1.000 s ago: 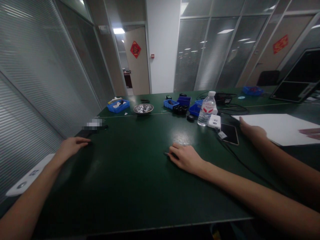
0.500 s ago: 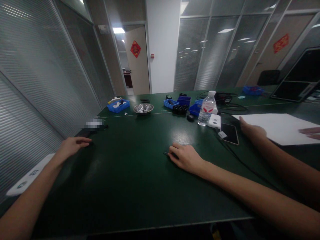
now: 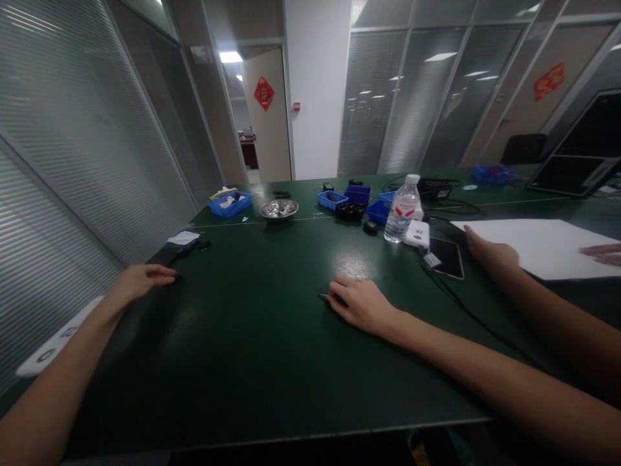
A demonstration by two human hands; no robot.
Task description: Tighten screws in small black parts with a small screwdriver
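My left hand [image 3: 143, 283] hovers over the left side of the green table [image 3: 252, 349]. Its fingers are pinched together, with a small dark bit at the tips too blurred to name. Beyond it lie a flat black object [image 3: 165, 257] and a small black piece [image 3: 204, 245]. Resting on the table right of centre, my right hand [image 3: 361, 304] is closed around a thin thing. Only its slim, greyish pointed tip [image 3: 322, 296] shows; the rest is hidden in the fingers.
A water bottle [image 3: 403, 210], white box [image 3: 417, 234], phone [image 3: 447, 257] and cable stand right. Farther back are a metal bowl [image 3: 279, 210], a blue basket [image 3: 231, 205] and blue bins [image 3: 358, 195]. At the right, another person's hand [image 3: 490, 251] touches white paper [image 3: 548, 236].
Both my hands stay almost where they were, still closed. The view has shifted very slightly. The other person's hands and the paper look unchanged.
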